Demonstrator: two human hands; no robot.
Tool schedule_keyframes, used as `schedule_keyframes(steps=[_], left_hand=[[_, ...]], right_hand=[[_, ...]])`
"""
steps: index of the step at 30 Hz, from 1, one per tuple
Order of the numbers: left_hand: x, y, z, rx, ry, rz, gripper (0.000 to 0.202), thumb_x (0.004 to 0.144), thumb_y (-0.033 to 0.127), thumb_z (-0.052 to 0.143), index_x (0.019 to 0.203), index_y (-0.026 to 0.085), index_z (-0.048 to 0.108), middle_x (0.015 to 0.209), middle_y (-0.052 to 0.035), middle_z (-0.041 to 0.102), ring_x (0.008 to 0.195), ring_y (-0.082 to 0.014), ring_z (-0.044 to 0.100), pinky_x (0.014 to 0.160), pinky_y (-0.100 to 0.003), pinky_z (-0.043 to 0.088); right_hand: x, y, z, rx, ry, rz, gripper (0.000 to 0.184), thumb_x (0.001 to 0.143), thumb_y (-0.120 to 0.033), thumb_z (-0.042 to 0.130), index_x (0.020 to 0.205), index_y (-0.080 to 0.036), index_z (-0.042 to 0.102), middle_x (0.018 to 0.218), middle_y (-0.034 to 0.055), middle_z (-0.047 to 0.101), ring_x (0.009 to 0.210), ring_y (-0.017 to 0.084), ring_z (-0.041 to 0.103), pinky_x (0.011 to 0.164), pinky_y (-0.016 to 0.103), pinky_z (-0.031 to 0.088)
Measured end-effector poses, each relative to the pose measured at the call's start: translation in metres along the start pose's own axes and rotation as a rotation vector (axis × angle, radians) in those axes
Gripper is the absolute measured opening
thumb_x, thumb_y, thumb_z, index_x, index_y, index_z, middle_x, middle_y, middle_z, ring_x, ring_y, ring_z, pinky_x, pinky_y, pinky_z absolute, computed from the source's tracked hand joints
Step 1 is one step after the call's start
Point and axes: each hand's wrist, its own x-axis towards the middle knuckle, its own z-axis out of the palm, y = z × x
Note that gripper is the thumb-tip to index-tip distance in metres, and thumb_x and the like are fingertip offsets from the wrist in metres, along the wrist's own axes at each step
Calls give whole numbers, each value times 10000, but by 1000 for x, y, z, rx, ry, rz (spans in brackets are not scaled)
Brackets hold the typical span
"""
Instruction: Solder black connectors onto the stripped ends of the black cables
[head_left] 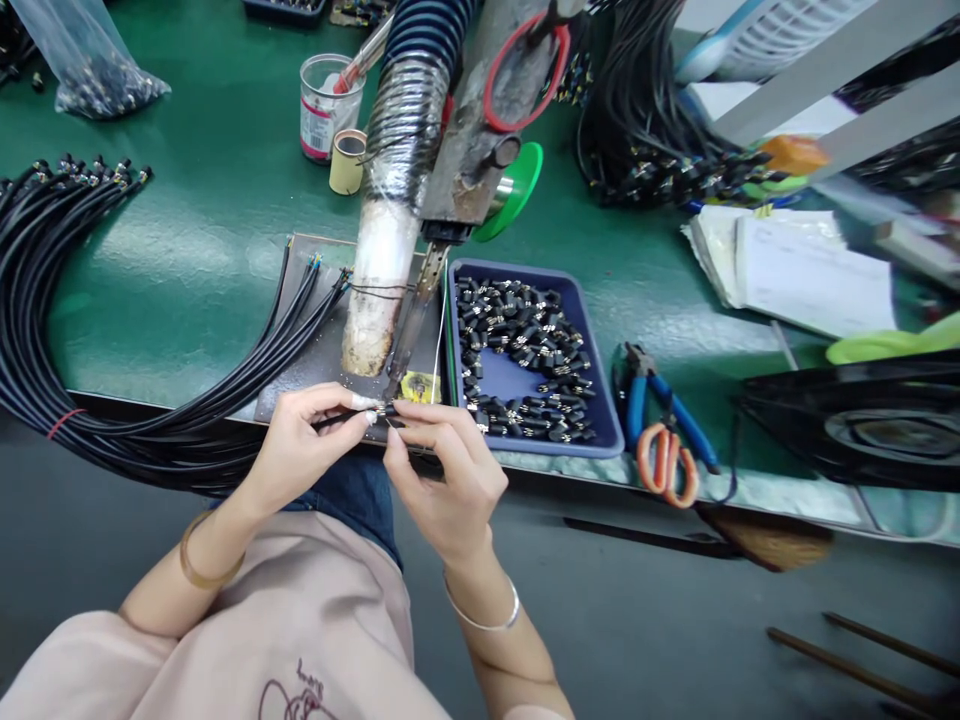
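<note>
At the table's front edge my left hand (319, 430) pinches the end of a black cable, its fingertips wrapped in white. My right hand (450, 470) is closed in a pinch on a small black connector (386, 410), close against the left fingertips. The tip of a soldering iron (412, 325), clamped on a stand, points down right at the connector; whether they touch I cannot tell. Beneath lies a dark work plate (300, 350) with several black cables (277, 345) across it, coloured wires bared at their ends. A yellow sponge-like pad (420, 387) is just behind my right fingers.
A blue tray (611, 425) of small black connectors stands to the right, then blue-handled pliers (640, 395) and orange-handled scissors (667, 465). A foil-wrapped hose (405, 130) hangs over the plate. A cable bundle (45, 350) lies left; a cup (316, 110) stands behind.
</note>
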Motion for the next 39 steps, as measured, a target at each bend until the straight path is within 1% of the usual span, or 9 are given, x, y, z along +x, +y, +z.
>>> schedule_keyframes(steps=[11,18,21,25,29,32,36,38,39], left_hand=[[-1,0,0,13,-9,0,67,744,196,712,720,138,734,680,-36,704,615,-123,627,557,-190,519],[-3,-2,2,-62,-10,-84,88,712,197,737,775,140,760,773,-59,778,714,-165,718,644,-219,586],[-3,0,3,-92,-23,-122,100,710,214,740,768,135,761,762,-57,775,699,-161,711,663,-228,589],[-1,4,3,-124,-27,-110,76,707,210,743,715,136,730,731,-41,748,682,-139,680,687,-217,578],[0,4,3,-107,-5,-71,63,716,196,733,712,140,704,736,-30,726,696,-131,665,681,-203,560],[1,2,3,-49,8,-15,57,740,186,720,713,142,696,729,-28,707,679,-129,638,636,-201,528],[-1,3,2,163,9,158,108,817,157,669,713,155,702,622,16,590,536,-84,473,501,-199,377],[-3,4,2,275,0,269,141,857,143,641,732,160,704,590,33,526,509,-79,414,486,-212,332],[-4,4,2,329,-4,324,148,873,136,629,748,161,705,591,34,520,515,-83,419,496,-215,338]], right_hand=[[-1,-1,1,-1,15,-13,173,852,-63,660,834,-219,589,913,54,750,831,144,736,757,265,625],[-2,0,0,-7,13,1,159,850,-78,663,831,-229,615,914,38,763,827,159,743,748,283,628],[-2,-1,0,-9,22,1,165,853,-79,661,837,-236,611,921,34,764,828,162,743,738,293,630],[1,-3,-1,-27,45,-15,178,854,-72,671,835,-236,602,911,30,756,811,151,734,725,277,621],[4,-3,1,-13,62,-6,164,862,-94,675,827,-237,602,902,27,743,818,154,728,730,292,620],[3,-1,4,-11,56,7,169,857,-89,677,828,-240,607,901,23,737,834,157,727,743,304,621],[2,1,5,5,34,29,157,861,-97,670,830,-237,607,917,26,729,855,157,722,767,306,614],[2,1,5,3,10,34,155,864,-95,664,826,-232,601,922,29,723,867,152,720,780,291,608],[2,2,4,-1,-5,33,156,866,-93,661,824,-228,597,920,30,721,871,147,719,781,279,604]])
